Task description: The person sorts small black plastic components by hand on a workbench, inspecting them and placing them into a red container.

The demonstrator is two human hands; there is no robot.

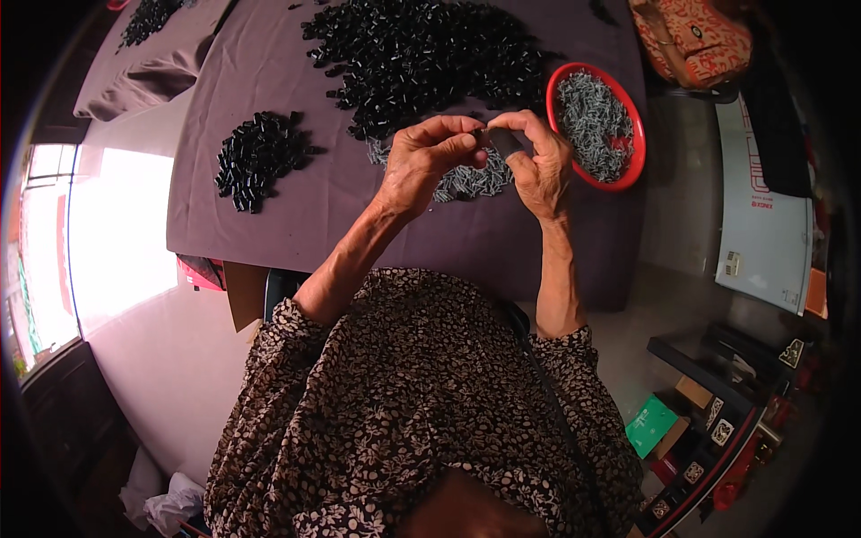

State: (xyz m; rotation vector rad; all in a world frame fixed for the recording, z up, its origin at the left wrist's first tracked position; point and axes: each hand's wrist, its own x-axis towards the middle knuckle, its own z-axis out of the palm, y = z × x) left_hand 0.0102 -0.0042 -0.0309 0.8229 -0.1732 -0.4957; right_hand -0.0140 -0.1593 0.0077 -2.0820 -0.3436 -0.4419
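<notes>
Over the table my left hand [421,161] and my right hand [536,166] meet fingertip to fingertip, both closed in a pinch. A small dark piece [485,136] shows between them; its shape is mostly hidden by the fingers. Dark wrapping covers part of one right-hand finger. Beneath the hands lies a loose pile of small grey metal screws [471,184]. Just right of my right hand, a red oval basin [639,134] holds many more grey screws [592,112]. Beyond the hands spreads a big heap of short black plastic pieces [413,54].
A smaller pile of black pieces [260,160] sits on the left of the purple tablecloth [305,229]. At the far right is another person in orange patterned clothing [704,36]. A second cloth-covered table [166,76] stands at upper left. A white panel [762,242] is at right.
</notes>
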